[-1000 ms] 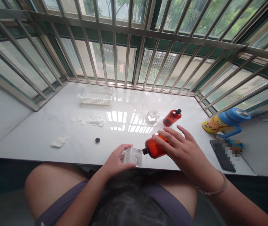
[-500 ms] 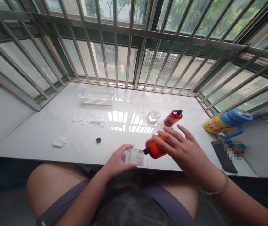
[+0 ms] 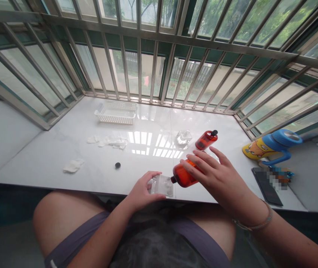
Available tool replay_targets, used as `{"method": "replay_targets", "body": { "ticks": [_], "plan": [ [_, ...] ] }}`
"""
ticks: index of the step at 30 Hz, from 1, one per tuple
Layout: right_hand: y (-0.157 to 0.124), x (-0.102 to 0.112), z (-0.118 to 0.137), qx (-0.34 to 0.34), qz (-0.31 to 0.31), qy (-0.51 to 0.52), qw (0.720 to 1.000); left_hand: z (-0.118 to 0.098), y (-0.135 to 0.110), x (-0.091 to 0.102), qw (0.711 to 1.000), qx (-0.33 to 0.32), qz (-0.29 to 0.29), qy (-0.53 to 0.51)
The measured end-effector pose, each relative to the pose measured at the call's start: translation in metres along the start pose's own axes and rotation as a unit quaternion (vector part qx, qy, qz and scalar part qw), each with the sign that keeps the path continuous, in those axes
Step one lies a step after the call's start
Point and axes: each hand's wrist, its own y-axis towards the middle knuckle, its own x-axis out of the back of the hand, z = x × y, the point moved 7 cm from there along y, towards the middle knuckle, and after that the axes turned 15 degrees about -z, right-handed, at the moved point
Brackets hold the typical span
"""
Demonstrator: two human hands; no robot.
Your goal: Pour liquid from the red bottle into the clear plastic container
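My left hand (image 3: pixel 143 190) curls its thumb and fingers around a small clear square container (image 3: pixel 163 185) near the front edge of the surface. In my right hand (image 3: pixel 217 176) is an orange-red see-through bottle (image 3: pixel 183 175), tipped over with its uncapped black neck at the container's right rim. I cannot make out any liquid flowing. A loose black cap (image 3: pixel 117 165) lies left of my left hand. Behind the bottle lies a second orange-red bottle (image 3: pixel 205 140) with a black cap on. Left of that stands another clear square container (image 3: pixel 183 137).
A white perforated basket (image 3: pixel 115 118) stands at the back left. Crumpled white tissues (image 3: pixel 73 166) lie on the white tiled surface (image 3: pixel 142 163). At the right are a blue and yellow flask (image 3: pixel 261 146) and a dark phone (image 3: pixel 263 186). Metal bars (image 3: pixel 159 39) line the window.
The left hand and its container have shifted very slightly right. The bottle stays tilted in my right hand; the view has moved a little.
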Motion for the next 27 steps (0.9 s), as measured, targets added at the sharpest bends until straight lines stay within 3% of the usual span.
{"method": "replay_targets", "body": {
  "ticks": [27],
  "plan": [
    [0.0071,0.004,0.0042,0.035,-0.014,-0.004,0.999,0.0057,0.0003,-0.0007,0.999,0.018,-0.008,-0.033]
  ]
}}
